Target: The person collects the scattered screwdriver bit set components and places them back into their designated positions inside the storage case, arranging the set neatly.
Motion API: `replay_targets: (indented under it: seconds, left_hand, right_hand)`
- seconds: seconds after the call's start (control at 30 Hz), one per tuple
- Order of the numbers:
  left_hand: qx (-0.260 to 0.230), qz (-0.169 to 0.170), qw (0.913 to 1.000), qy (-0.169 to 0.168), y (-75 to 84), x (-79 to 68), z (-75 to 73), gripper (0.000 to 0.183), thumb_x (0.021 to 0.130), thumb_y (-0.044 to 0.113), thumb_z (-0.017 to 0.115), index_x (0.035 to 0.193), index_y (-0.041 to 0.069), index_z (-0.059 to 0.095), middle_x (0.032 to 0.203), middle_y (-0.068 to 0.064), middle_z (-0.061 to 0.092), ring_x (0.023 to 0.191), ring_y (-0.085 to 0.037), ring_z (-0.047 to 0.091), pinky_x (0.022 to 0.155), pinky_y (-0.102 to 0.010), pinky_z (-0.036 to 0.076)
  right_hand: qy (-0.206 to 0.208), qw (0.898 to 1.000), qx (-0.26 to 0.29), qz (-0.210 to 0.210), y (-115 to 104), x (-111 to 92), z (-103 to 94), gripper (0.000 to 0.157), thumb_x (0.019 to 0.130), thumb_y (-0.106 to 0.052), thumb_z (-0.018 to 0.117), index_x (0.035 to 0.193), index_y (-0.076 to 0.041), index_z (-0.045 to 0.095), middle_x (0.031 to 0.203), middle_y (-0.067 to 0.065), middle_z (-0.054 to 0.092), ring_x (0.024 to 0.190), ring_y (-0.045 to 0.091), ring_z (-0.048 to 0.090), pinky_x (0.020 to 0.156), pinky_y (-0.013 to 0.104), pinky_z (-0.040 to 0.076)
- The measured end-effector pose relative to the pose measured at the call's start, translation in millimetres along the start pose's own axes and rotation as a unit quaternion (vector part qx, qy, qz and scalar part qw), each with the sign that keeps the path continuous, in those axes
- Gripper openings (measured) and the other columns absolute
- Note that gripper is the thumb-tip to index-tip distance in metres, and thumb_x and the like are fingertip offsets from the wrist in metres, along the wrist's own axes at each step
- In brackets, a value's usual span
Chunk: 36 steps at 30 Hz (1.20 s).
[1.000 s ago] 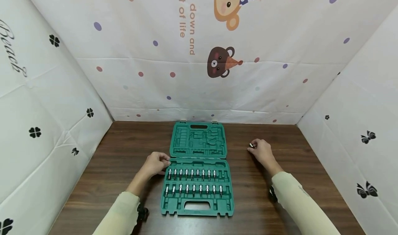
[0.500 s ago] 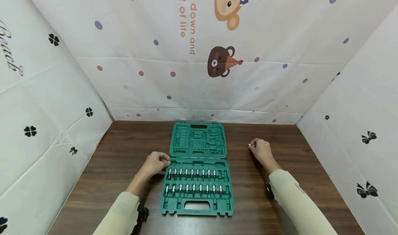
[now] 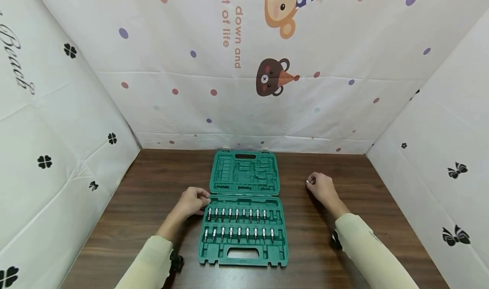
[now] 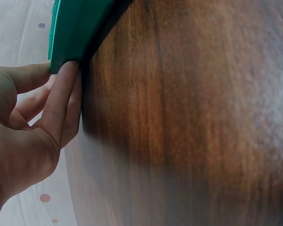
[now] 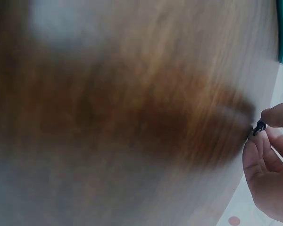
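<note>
A green plastic tool case point(image 3: 243, 262) lies unfolded on the table, its lid half point(image 3: 244, 172) towards the back wall. Two rows of silver bit sockets point(image 3: 239, 234) stand in the nearer half. My left hand point(image 3: 190, 203) pinches the left edge of the case near the hinge; the left wrist view has its fingertips against the green wall point(image 4: 78, 33). Away to the right of the case, my right hand point(image 3: 321, 188) holds a small dark metal bit socket point(image 5: 259, 127) between thumb and fingers, just above the table. The fingers mostly cover that bit socket in the head view.
The brown wood-grain table point(image 3: 164, 170) runs back to a printed cloth wall point(image 3: 214, 110). White cloth walls close off the left point(image 3: 68, 123) and right point(image 3: 431, 132) sides. A few slots at the right end of the socket rows hold nothing.
The bit socket in my right fingers has turned, showing less of itself to the head camera. The right hand stays about in place; the left hand and case have not moved.
</note>
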<state>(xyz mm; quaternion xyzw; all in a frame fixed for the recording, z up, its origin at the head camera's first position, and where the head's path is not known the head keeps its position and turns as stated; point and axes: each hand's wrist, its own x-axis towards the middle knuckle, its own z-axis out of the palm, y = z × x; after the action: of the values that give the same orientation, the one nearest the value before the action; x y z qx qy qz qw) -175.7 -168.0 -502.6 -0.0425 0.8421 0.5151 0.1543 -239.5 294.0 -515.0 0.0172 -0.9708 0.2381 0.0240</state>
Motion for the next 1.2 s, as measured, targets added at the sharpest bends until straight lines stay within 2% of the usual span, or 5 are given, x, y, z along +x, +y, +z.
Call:
replay_targets:
  seconds: [0.33, 0.47, 0.67, 0.87, 1.2]
  left_hand:
    - [-0.002, -0.003, 1.0000, 0.002, -2.8, 3.1, 0.1, 0.018, 0.100, 0.004, 0.065, 0.116, -0.002, 0.071, 0.104, -0.014, 0.069, 0.089, -0.022, 0.070, 0.069, -0.040, 0.065]
    - [0.002, 0.000, 1.0000, 0.001, -3.6, 3.6, -0.5, 0.019, 0.100, 0.004, 0.065, 0.117, -0.002, 0.071, 0.104, -0.015, 0.069, 0.089, -0.022, 0.070, 0.069, -0.041, 0.065]
    - [0.002, -0.003, 1.0000, -0.004, -1.8, 3.5, -2.0, 0.018, 0.100, 0.004, 0.065, 0.116, -0.002, 0.071, 0.104, -0.015, 0.069, 0.091, -0.023, 0.070, 0.069, -0.040, 0.065]
    - [0.001, -0.001, 1.0000, -0.010, 0.6, 1.8, -2.1, 0.019, 0.101, 0.003, 0.064, 0.117, -0.003, 0.071, 0.106, -0.017, 0.069, 0.092, -0.024, 0.070, 0.070, -0.041, 0.065]
    - [0.000, 0.005, 0.9999, -0.009, -0.7, 2.4, -0.7, 0.019, 0.101, 0.004, 0.065, 0.117, -0.004, 0.070, 0.107, -0.018, 0.069, 0.086, -0.023, 0.071, 0.071, -0.042, 0.065]
  right_hand:
    - [-0.047, 0.995, 0.076, 0.030, -6, -16, -5.4, 0.013, 0.097, -0.019, 0.068, 0.100, -0.006, 0.069, 0.091, 0.007, 0.071, 0.078, 0.017, 0.062, 0.072, 0.034, 0.052]
    - [-0.078, 0.986, 0.136, 0.054, -14, -23, -6.9, 0.015, 0.099, -0.018, 0.067, 0.106, -0.004, 0.068, 0.096, 0.009, 0.071, 0.077, 0.017, 0.065, 0.067, 0.030, 0.054]
    - [-0.100, 0.970, 0.218, 0.036, -24, -31, -6.8, 0.019, 0.100, -0.008, 0.062, 0.115, 0.003, 0.066, 0.099, 0.014, 0.070, 0.081, 0.018, 0.065, 0.071, 0.032, 0.061]
    - [-0.124, 0.956, 0.265, 0.023, -32, -37, -9.1, 0.022, 0.103, -0.004, 0.057, 0.119, 0.008, 0.064, 0.104, 0.020, 0.068, 0.085, 0.017, 0.063, 0.075, 0.033, 0.062]
    - [-0.164, 0.936, 0.313, 0.012, -54, -49, -12.7, 0.022, 0.101, -0.005, 0.063, 0.118, 0.009, 0.061, 0.106, 0.021, 0.067, 0.090, 0.019, 0.067, 0.082, 0.037, 0.064]
